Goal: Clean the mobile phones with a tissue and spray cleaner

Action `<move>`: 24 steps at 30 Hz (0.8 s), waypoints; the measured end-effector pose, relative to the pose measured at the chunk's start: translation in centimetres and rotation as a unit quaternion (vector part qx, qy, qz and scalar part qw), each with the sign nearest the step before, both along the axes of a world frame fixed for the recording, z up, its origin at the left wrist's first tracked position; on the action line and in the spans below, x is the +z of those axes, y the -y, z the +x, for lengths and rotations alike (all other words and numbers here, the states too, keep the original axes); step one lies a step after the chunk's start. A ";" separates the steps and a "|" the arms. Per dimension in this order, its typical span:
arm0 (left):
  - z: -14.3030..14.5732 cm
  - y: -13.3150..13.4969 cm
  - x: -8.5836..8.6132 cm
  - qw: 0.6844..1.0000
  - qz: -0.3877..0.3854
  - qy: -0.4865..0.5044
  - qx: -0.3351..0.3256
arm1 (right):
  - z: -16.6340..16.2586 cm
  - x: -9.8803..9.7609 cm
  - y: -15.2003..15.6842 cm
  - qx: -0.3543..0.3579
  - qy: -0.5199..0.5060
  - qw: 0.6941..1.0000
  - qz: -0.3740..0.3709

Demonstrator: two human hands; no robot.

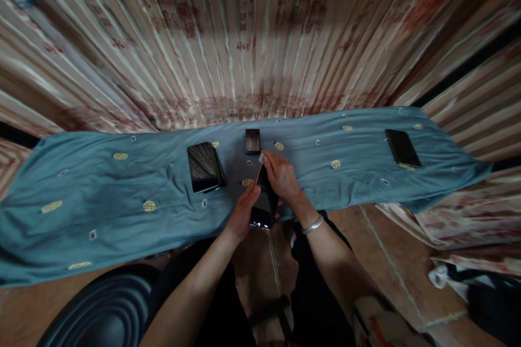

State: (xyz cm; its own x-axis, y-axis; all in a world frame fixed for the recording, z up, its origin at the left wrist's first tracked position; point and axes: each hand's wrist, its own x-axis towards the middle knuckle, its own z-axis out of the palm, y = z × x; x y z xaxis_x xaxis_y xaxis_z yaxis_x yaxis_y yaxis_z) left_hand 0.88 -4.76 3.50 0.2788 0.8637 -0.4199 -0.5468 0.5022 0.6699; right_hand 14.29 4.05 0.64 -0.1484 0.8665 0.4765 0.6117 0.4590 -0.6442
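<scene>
Nearest us, at lower left, we note a round black ribbed seat (109, 309) above the tiled floor (378, 244). A silver bangle (313, 224) circles the right wrist. At the near edge of the bench (109, 190), draped in blue cloth with pineapple prints, we find the dark phone (264, 203) held in the left hand (243, 210) — fingers clamped along its sides, glossy end towards us. The right hand (281, 173) crosses its upper part, fingers pinched on a small whitish piece (261, 158) by the far end; contact there we cannot tell. Left of the hands lies a stack of dark devices (202, 168); well off right, a lone black device (402, 147). Just beyond the right fingertips sits a small dark block (253, 141) — then patterned curtains (244, 76).
</scene>
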 end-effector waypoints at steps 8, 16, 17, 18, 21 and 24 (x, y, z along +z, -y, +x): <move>-0.6 -0.3 0.8 1.000 -0.002 -0.014 0.004 | 1.1 0.3 -0.3 -0.029 -0.088 0.994 -0.053; -1.0 -1.0 0.7 0.999 0.030 0.014 0.019 | 0.4 -0.6 -1.4 -0.004 -0.436 0.875 -0.211; -1.0 -1.0 0.6 0.999 0.026 0.020 0.020 | 0.2 -0.7 -1.4 -0.004 -0.460 0.858 -0.229; -0.9 -1.1 0.6 0.999 0.019 0.024 0.020 | 0.1 -0.8 -1.3 -0.007 -0.476 0.846 -0.241; -0.7 -1.2 0.3 0.999 -0.006 0.028 0.028 | -0.2 -0.9 -1.2 -0.014 -0.497 0.830 -0.253; -0.6 -1.2 0.2 0.998 -0.008 0.019 0.058 | -0.4 -0.9 -1.1 -0.016 -0.504 0.824 -0.257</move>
